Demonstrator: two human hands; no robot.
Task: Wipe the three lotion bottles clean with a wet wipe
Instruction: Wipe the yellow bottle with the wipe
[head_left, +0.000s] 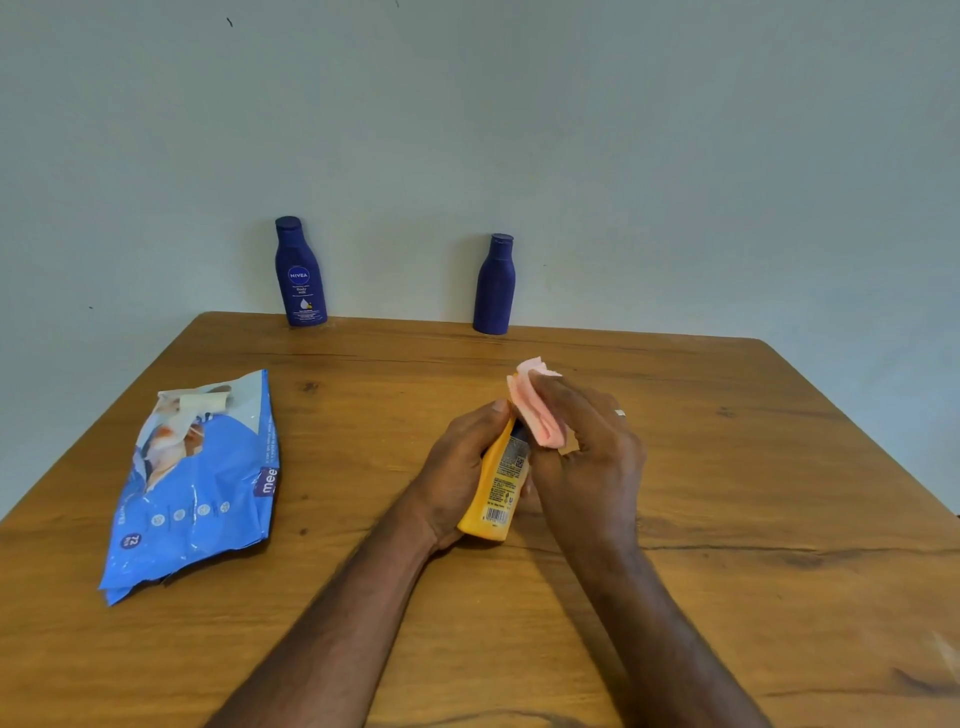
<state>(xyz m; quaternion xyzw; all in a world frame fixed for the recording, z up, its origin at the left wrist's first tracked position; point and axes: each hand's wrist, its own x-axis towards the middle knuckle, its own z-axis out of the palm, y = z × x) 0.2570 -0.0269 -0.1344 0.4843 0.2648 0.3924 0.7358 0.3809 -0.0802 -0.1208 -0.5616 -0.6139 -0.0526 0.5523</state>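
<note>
My left hand (460, 467) grips a yellow lotion bottle (498, 493) above the middle of the wooden table (727, 519), its top tilted away from me. My right hand (587, 452) holds a folded pink wet wipe (535, 410) against the bottle's upper end, which the wipe hides. Two dark blue lotion bottles stand upright at the table's far edge against the wall: a labelled blue bottle (300, 273) on the left and a plain-backed blue bottle (494, 285) to its right.
A blue pack of wet wipes (197, 493) lies flat on the left side of the table, its flap peeled open. A pale wall rises directly behind the table's far edge.
</note>
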